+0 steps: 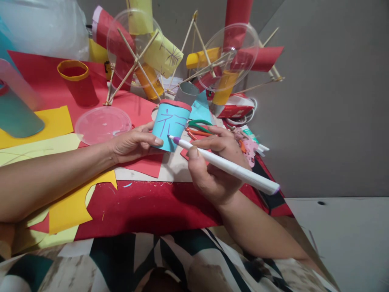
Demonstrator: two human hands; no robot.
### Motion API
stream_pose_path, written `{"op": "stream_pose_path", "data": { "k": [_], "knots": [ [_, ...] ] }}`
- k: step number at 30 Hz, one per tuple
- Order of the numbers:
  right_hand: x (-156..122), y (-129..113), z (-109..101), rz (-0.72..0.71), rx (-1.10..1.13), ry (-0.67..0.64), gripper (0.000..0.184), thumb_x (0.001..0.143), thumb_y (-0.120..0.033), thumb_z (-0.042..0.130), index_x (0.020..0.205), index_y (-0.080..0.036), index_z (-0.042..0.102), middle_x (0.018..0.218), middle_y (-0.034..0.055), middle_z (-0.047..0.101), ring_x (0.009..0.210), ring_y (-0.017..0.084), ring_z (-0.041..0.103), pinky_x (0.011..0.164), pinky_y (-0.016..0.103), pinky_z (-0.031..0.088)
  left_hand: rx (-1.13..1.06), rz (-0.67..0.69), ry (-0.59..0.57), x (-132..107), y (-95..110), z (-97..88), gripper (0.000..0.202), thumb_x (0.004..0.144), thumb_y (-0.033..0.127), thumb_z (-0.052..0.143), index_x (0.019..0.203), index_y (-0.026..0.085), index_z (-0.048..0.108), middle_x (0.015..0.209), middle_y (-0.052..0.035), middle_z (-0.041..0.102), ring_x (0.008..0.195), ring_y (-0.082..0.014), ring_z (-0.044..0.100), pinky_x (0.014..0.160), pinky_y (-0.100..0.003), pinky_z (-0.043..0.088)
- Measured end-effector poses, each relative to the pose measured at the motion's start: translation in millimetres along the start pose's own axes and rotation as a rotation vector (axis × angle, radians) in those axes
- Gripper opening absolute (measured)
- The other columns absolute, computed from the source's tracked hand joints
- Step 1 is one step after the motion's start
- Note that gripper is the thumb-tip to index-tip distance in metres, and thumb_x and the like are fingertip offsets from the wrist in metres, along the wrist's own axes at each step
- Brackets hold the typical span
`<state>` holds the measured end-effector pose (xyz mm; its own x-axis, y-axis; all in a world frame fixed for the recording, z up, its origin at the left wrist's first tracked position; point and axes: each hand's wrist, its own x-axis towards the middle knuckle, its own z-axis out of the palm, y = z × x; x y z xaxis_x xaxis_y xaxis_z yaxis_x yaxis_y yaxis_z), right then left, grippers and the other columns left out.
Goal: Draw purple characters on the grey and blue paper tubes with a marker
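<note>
My left hand [133, 142] is closed round a small blue paper-covered cup [170, 123] with a red rim, holding it tilted above the work surface. Purple lines are drawn on the cup's side. My right hand [212, 166] grips a white marker pen [226, 166] with a purple tip. The tip touches the lower part of the cup's blue side, next to my left thumb.
Red, yellow and pale sheets of paper [60, 121] cover the table. A clear plastic lid [103, 123] lies left of the cup, with a red cup [79, 83] with a yellow rim behind it. Two stick-and-paper wheel models [136, 61] stand at the back. Scissors [199, 125] lie behind my right hand.
</note>
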<state>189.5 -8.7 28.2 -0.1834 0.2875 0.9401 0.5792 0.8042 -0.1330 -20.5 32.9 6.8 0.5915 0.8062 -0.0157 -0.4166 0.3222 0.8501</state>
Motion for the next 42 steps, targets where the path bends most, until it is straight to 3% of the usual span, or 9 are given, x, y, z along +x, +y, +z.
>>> {"op": "stream_pose_path", "data": {
  "k": [5,9,15,27,36,42],
  "knots": [
    [-0.4,-0.7,1.6,0.046,-0.006,0.071,0.006,0.095,-0.022,0.065,0.095,-0.028,0.066,0.074,-0.0045,0.077,0.062,0.02,0.073,0.089,0.051,0.066,0.015,-0.009,-0.002,-0.4,0.6,0.6,0.033,0.071,0.022,0.092,0.101,0.02,0.077,0.087,-0.0009,0.074,0.094,-0.0215,0.07,0.107,-0.042,0.052],
    [-1.3,0.3,3.5,0.022,0.0,0.057,0.008,0.096,-0.021,0.066,0.101,-0.027,0.068,0.078,-0.003,0.078,0.067,0.021,0.076,0.09,0.053,0.065,0.028,-0.032,0.015,0.0,0.1,0.9,0.041,0.07,0.023,0.092,0.109,0.021,0.078,0.1,-0.0037,0.078,0.104,-0.0254,0.072,0.108,-0.044,0.053],
    [-2.0,2.5,5.0,-0.003,-0.028,0.053,0.007,0.097,-0.02,0.066,0.098,-0.027,0.067,0.079,-0.0024,0.08,0.069,0.02,0.076,0.091,0.049,0.065,0.023,-0.035,0.041,-0.5,-0.5,2.0,0.044,0.067,0.021,0.094,0.108,0.021,0.078,0.101,-0.0032,0.077,0.097,-0.0225,0.07,0.101,-0.041,0.055],
    [-0.9,2.6,4.9,0.019,-0.034,0.07,0.006,0.096,-0.021,0.067,0.098,-0.027,0.066,0.078,-0.0025,0.079,0.067,0.021,0.077,0.087,0.05,0.067,0.004,-0.044,0.03,-1.5,1.0,1.3,0.039,0.07,0.019,0.091,0.106,0.021,0.077,0.095,-0.003,0.075,0.099,-0.0243,0.069,0.108,-0.046,0.053],
    [0.3,3.8,3.2,0.02,-0.017,0.086,0.007,0.097,-0.02,0.066,0.098,-0.027,0.066,0.078,-0.0028,0.077,0.065,0.02,0.072,0.086,0.049,0.065,0.03,-0.018,0.021,-0.3,2.3,2.0,0.034,0.068,0.024,0.094,0.097,0.021,0.076,0.079,0.0035,0.065,0.079,-0.0148,0.06,0.097,-0.035,0.051],
    [0.5,6.3,1.2,0.016,-0.028,0.085,0.011,0.095,-0.018,0.068,0.102,-0.027,0.067,0.08,-0.0025,0.076,0.068,0.02,0.072,0.08,0.046,0.065,0.046,-0.031,0.026,-0.7,2.6,-1.1,0.039,0.069,0.025,0.093,0.104,0.021,0.075,0.091,0.0003,0.072,0.089,-0.0181,0.066,0.103,-0.039,0.051]
  ]
}}
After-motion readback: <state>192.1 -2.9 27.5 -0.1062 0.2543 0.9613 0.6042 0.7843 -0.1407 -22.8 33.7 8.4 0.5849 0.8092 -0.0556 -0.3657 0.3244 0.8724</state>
